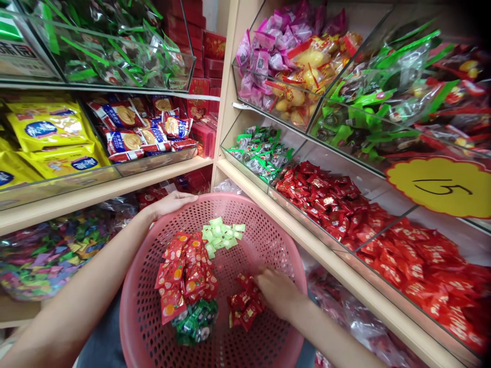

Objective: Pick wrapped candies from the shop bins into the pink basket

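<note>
A round pink plastic basket (pixel 276 240) with holes in its wall sits in front of me, tilted so that I look into it. My left hand (pixel 172 203) is closed over its far left rim. Inside the basket my right hand (pixel 274 289) touches a small pile of dark red wrapped candies (pixel 245 306); its fingers are blurred and partly hidden. Left of that pile lie red packets with orange fruit prints (pixel 186 271). Pale green small packets (pixel 221 235) rest at the far side, and dark green wrapped candies (pixel 195 322) at the near side.
Wooden shelves meet in a corner behind the basket. On the right, clear bins hold red candies (pixel 418 271), green-and-white candies (pixel 263 153) and purple packets (pixel 264 56); a yellow price tag (pixel 441 186) hangs there. Yellow packets (pixel 49 128) and biscuit packs (pixel 134 128) fill the left shelf.
</note>
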The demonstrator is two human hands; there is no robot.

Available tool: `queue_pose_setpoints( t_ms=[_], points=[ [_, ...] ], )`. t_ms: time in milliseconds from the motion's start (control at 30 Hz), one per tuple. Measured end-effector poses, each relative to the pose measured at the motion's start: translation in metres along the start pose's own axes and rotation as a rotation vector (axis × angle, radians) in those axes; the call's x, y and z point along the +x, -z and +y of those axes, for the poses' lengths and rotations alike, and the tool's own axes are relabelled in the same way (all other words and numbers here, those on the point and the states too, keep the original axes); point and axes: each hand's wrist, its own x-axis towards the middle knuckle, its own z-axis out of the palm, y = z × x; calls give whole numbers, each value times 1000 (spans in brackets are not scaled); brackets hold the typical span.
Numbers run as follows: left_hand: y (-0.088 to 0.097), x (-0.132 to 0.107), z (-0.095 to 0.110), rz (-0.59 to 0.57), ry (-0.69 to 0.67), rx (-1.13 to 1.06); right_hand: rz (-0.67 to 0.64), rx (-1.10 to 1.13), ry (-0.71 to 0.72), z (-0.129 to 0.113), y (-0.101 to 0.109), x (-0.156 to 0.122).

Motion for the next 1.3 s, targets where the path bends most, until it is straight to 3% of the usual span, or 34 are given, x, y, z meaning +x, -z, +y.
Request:
queue_pose_setpoints(
  t_ms=[267,467,533,633,733,800,900,967,1067,1167,1300],
  points=[
    [0,0,-2,-51,-21,-60,121,355,123,37,-4,7],
    [0,-1,-2,-42,-20,-85,-19,475,154,30,-30,15],
    [0,-2,-1,-50,-8,-82,-11,454,145,24,-29,10],
    [0,-1,-2,-72,-1,-80,109,407,135,19,-2,-7],
    [1,2,-4,-76,-25,-78,347,447,172,28,50,-26],
    [1,4,-5,-60,-30,-69,564,439,138,46,87,-33],
    [0,4,-5,-46,-20,-73,805,214,48,84,124,-28],
    [-2,2,-5,-53,-8,-89,824,53,8,109,133,-15],
    [-3,2,-3,-70,2,-106,746,-69,-7,130,130,6],
    [-2,3,-4,-66,-4,-119,722,-95,-26,133,123,16],
    [0,3,-3,-80,-7,-130,783,-72,-56,133,122,12]
  ],
)
